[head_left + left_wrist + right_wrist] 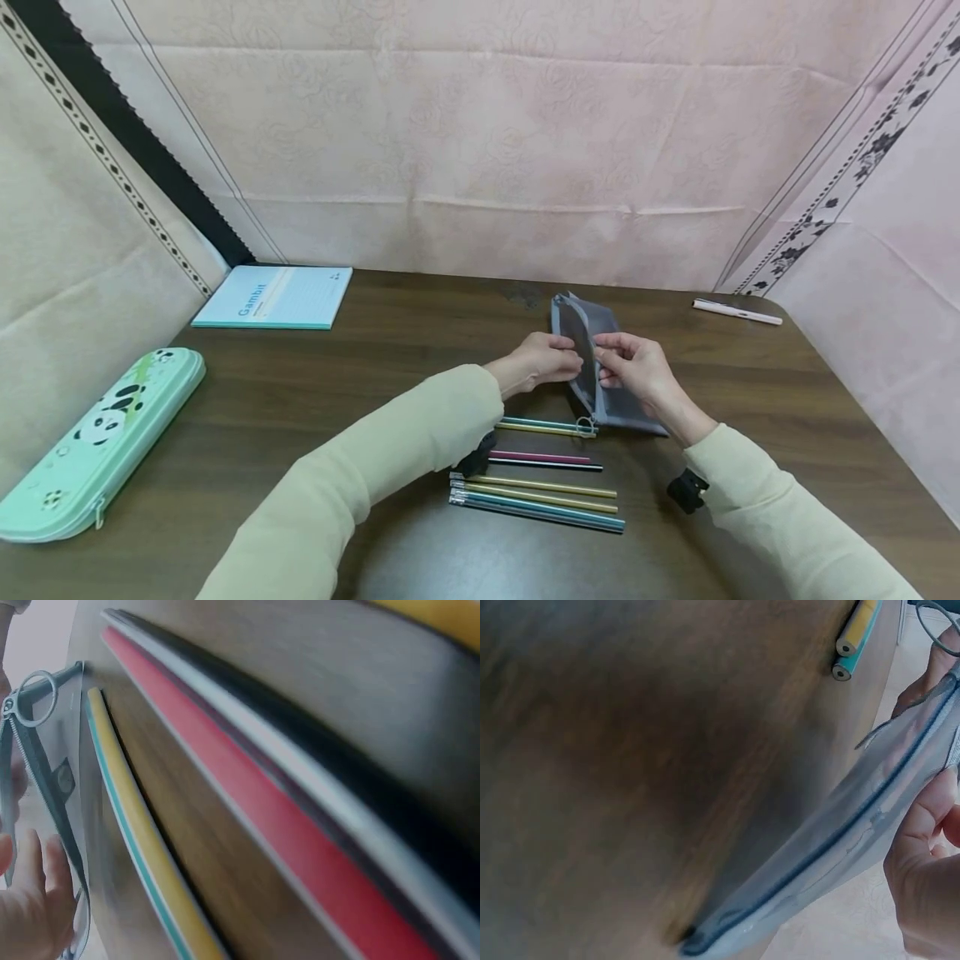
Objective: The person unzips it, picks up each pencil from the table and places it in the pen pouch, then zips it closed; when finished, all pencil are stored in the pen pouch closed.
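Observation:
A grey-blue zip pouch [629,407] with a mesh-like wall and a metal ring stands with its mouth parted. My right hand [637,371] pinches the right side of the mouth between thumb and fingers. On the other side, my left hand [542,363] reaches to the mouth, its fingers fairly straight at the zipped edge in the left wrist view. Just in front of the pouch lie a gold and a teal pencil [543,427], partly under the ring. Nearer are a red pencil [540,456] and a black pencil [551,463], then several gold and blue pencils [540,503].
A mint pencil case [105,450] with panda pictures lies at the left edge. Behind it is a light-blue notebook [273,297]. A white pen [737,312] lies at the back right. Patterned cloth [487,150] walls in the brown table [390,333].

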The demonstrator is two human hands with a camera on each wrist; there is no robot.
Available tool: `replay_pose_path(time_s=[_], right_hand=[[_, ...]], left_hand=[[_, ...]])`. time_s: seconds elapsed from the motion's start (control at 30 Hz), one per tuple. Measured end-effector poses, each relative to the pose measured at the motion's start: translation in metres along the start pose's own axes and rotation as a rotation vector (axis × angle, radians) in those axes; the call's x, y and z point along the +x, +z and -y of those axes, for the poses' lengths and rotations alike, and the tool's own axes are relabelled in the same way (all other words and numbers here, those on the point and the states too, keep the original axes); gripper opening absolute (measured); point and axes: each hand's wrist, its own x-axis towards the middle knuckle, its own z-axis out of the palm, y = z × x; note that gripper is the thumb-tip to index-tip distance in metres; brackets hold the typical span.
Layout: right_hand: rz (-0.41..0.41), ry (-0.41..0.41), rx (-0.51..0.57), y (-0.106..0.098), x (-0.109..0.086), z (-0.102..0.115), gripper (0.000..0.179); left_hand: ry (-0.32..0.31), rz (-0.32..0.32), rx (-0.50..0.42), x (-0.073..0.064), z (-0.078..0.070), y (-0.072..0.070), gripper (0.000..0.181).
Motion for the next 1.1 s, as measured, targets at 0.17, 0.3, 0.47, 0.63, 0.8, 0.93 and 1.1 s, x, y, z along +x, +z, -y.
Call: replay_pose_path(time_s=[0.17,0.3,0.47,0.63,0.8,0.93,1.1], right_hand=[[-0.018,-0.004,-0.020,-0.002,0.000,-0.002,0.037],[-0.019,-0.006,-0.018,-0.002,0.001,-0.003,0.037],[-0.009,-0.016,-0.015,-0.004,0.000,-0.004,0.038],[-0.011,-0.011,-0.031,-0.004,0.000,-0.006,0.038],[-0.008,-0.006,-0.025,-0.005,-0.002,-0.006,0.039],[-0.008,-0.004,-0.020,-0.005,-0.003,-0.005,0.039],[-0.006,0.003,-0.023,-0.005,-0.003,-0.004,0.039]], left_hand=[[0.000,0.111,0.125,-0.013,-0.002,-0.017,0.043],[0.002,0.193,0.320,-0.024,-0.001,-0.035,0.037],[0.005,0.266,0.566,-0.036,0.004,-0.059,0.029],[0.032,0.298,0.702,-0.046,0.009,-0.073,0.025],[0.092,0.297,0.795,-0.048,0.015,-0.078,0.021],[0.128,0.290,0.834,-0.047,0.017,-0.078,0.018],[0.156,0.277,0.890,-0.048,0.018,-0.078,0.017]])
